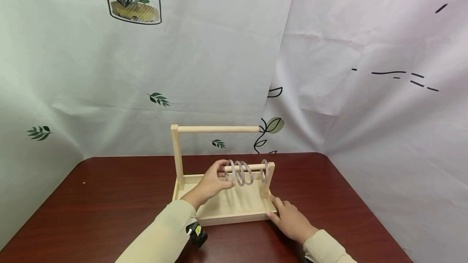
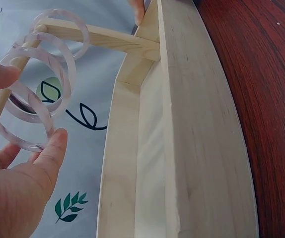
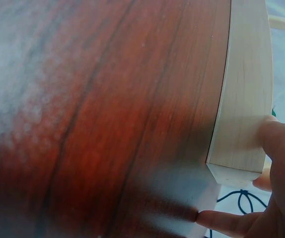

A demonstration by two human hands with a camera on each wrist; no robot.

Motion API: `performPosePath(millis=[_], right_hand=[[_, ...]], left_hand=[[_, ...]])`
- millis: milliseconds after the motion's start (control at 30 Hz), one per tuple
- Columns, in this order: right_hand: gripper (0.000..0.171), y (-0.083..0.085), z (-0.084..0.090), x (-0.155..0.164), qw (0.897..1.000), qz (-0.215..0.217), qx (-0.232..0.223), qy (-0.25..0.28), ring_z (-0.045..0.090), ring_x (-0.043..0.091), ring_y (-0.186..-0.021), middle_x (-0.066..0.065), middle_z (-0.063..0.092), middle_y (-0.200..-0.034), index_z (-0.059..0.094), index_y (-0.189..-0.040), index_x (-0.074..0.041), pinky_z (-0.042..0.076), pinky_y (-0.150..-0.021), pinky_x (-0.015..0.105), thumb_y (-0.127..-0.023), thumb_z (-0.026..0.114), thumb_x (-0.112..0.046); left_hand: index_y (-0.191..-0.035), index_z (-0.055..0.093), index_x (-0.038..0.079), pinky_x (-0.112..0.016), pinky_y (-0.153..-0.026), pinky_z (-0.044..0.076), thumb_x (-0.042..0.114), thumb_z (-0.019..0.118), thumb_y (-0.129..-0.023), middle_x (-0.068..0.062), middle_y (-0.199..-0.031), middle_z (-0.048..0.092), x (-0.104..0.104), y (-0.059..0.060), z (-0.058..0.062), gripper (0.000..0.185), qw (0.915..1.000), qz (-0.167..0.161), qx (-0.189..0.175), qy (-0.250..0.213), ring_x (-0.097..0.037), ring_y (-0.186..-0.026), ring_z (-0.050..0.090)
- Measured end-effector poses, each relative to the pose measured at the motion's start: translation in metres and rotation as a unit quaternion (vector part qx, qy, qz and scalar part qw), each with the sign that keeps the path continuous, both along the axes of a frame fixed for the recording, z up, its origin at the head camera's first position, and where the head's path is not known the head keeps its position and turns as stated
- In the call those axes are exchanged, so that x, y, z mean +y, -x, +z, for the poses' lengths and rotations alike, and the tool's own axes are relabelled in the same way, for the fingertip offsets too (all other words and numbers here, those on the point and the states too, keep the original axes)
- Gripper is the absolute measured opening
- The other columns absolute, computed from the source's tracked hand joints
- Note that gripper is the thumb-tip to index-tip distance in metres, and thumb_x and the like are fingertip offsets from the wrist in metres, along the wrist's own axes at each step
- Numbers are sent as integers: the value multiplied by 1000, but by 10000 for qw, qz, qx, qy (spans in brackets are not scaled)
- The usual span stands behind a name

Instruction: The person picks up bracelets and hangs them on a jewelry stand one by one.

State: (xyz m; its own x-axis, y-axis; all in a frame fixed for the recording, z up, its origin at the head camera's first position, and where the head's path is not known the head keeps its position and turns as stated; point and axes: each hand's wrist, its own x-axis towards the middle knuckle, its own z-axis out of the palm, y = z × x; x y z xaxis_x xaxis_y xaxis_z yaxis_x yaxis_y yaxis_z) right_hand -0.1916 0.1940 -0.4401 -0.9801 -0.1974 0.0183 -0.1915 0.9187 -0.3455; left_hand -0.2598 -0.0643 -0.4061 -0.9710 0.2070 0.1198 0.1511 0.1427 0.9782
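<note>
A pale wooden jewellery stand has a shallow tray base and two round bars. Several translucent pinkish bangles hang on the lower bar; one of them sits apart against the right post. At that bar's free left end, my left hand pinches the outermost bangle between thumb and fingers, with the ring around the bar. My right hand grips the tray's front right corner. Its thumb lies on the front wall, and the other fingers are along the right side.
The upper bar stretches bare from the tall left post above and behind the lower one. Beneath the stand is a dark red wooden table. A white printed cloth hangs behind the table and along its sides.
</note>
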Motion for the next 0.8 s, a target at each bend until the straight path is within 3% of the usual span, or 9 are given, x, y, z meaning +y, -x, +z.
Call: performPosePath(millis=[533, 800], right_hand=[[56, 0, -1, 0, 10000, -9, 19, 1, 56, 40, -109, 23, 58, -118, 48, -139, -14, 47, -86, 57, -92, 61, -42], [56, 0, 0, 0, 10000, 1, 7, -16, 56, 41, -109, 24, 58, -118, 48, -139, -13, 47, -86, 57, -92, 61, -41]], left_hand=[[-138, 42, -2, -34, -83, 51, -1, 75, -74, -19, -122, 50, 1, 0, 2, 72, 9997, -159, -167, 29, -31, -110, 53], [-140, 38, -5, -32, -82, 51, 1, 74, -75, -22, -123, 51, 1, -1, 2, 74, 9991, -353, -210, -116, -39, -111, 52]])
